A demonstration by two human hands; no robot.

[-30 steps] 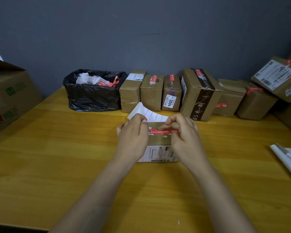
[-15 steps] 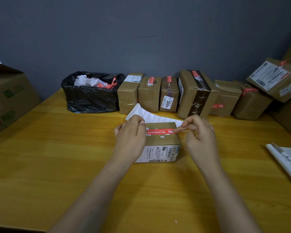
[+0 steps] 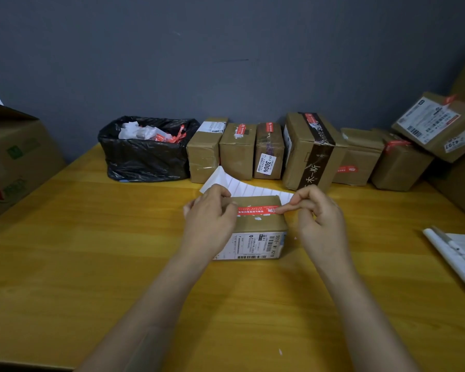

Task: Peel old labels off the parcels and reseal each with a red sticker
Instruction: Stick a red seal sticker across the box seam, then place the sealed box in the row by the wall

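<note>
Parcel sits in the middle of the table, its printed label on the near side and a red sticker lying across its top. The left hand curls over the parcel's left end, grip closed on the box, fingertips by the sticker's left end. The right hand has its grip pinched on the sticker's right end at the top right edge. A white backing sheet lies just behind; a black bag and a row of boxes stand along the far wall.
</note>
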